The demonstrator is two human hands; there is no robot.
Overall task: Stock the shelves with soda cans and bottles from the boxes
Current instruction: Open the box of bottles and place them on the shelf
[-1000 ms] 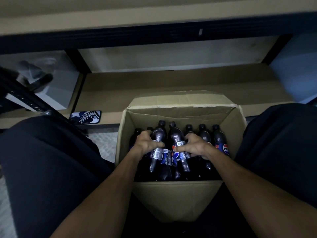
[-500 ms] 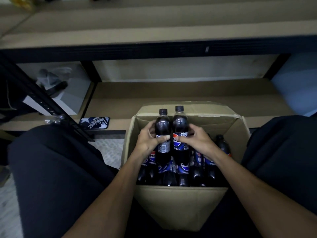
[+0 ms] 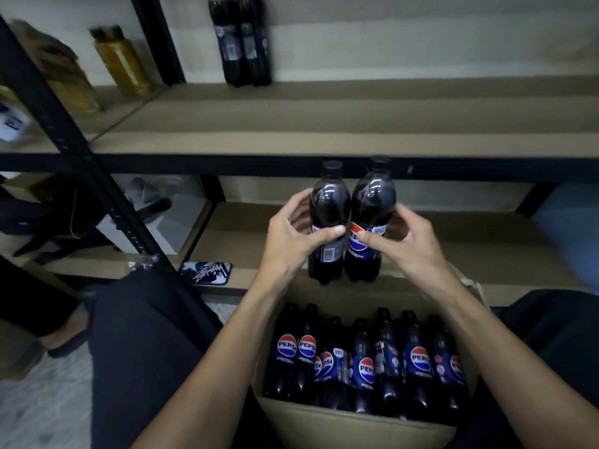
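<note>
Left hand [image 3: 291, 244] grips left Pepsi bottle [image 3: 328, 202], right hand [image 3: 410, 244] grips right Pepsi bottle [image 3: 372, 202]; the 2 upright, touching, above cardboard box [image 3: 340, 427].

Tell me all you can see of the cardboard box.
The box is plain brown cardboard, open on top, upright between the person's legs, before the lower shelf. Rows of upright dark bottles with blue Pepsi labels stand inside. The left hand and right hand each hold another bottle above it.
</note>
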